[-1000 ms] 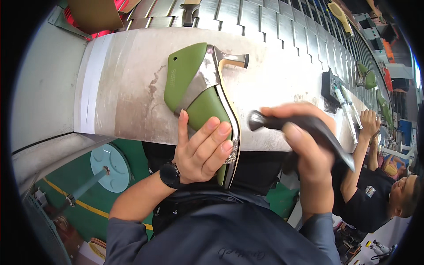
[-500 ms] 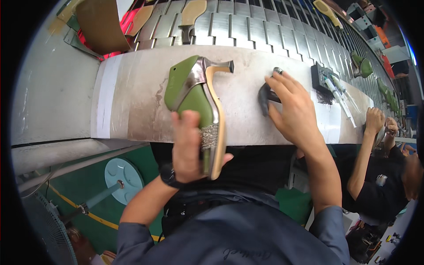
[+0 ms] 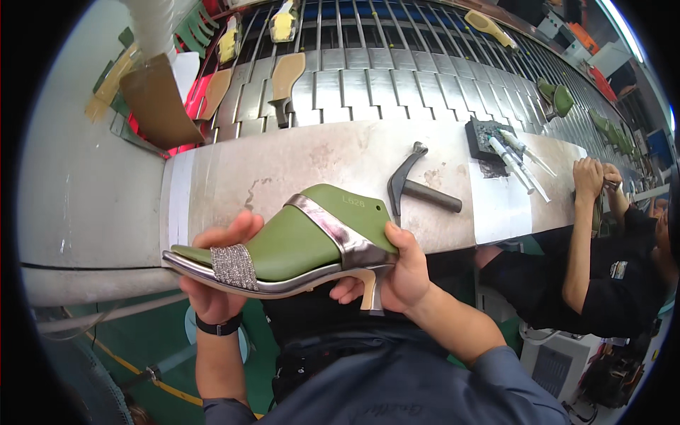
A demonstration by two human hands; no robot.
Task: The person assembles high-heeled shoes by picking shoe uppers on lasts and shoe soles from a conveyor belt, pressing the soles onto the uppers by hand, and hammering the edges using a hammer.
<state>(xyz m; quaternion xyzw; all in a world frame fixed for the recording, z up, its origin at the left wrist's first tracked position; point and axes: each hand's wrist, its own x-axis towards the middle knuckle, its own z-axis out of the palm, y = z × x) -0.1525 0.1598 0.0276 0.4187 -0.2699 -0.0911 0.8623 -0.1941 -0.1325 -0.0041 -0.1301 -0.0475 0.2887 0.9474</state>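
Observation:
A high-heeled sandal [image 3: 322, 221] with metallic straps and a glittery toe band is fitted on a green shoe last [image 3: 287, 244]. Both my hands hold it sideways above the bench's near edge, toe to the left and heel down at the right. My left hand [image 3: 212, 301] grips the toe end from below and behind. My right hand [image 3: 409, 273] is closed round the heel end, its thumb on the back of the last and some fingers hidden behind. Beyond the right hand, a hammer [image 3: 433, 195] lies on the bench, touched by neither hand.
On the bench [image 3: 340, 152], a black block [image 3: 479, 140] and several syringes [image 3: 516, 166] lie to the right. A slatted metal conveyor [image 3: 368, 88] behind carries soles and green lasts. Brown board [image 3: 159, 103] stands far left. A co-worker's hands [image 3: 593, 177] are at the right.
The sandal has turned from upright to lying sideways, toe left. My right hand has left the hammer and now grips the heel end. The view has shifted, showing more conveyor.

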